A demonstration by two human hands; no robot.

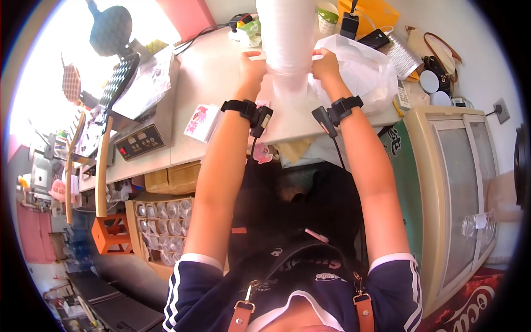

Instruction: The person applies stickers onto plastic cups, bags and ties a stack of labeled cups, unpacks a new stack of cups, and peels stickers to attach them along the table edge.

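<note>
A tall stack of translucent plastic cups [286, 41] stands upright on the white table, its top cut off by the view's upper edge. My left hand [253, 69] grips the stack's left side, fingers curled against it. On the opposite side, my right hand [326, 65] clasps the same stack; some of its fingertips are hidden. Beside my right hand lies a crumpled clear plastic bag [362, 72]. Small pink-and-white printed cards [202, 123] rest nearer me, left of the cups.
A waffle maker [141, 141] with raised patterned plates stands at left. Behind the stack are a green-and-white paper cup [327, 16] and a yellow bag [376, 15]. A glass-doored cabinet [456, 166] is at right. Below the table sits a box of cups [160, 227] near an orange stool [113, 235].
</note>
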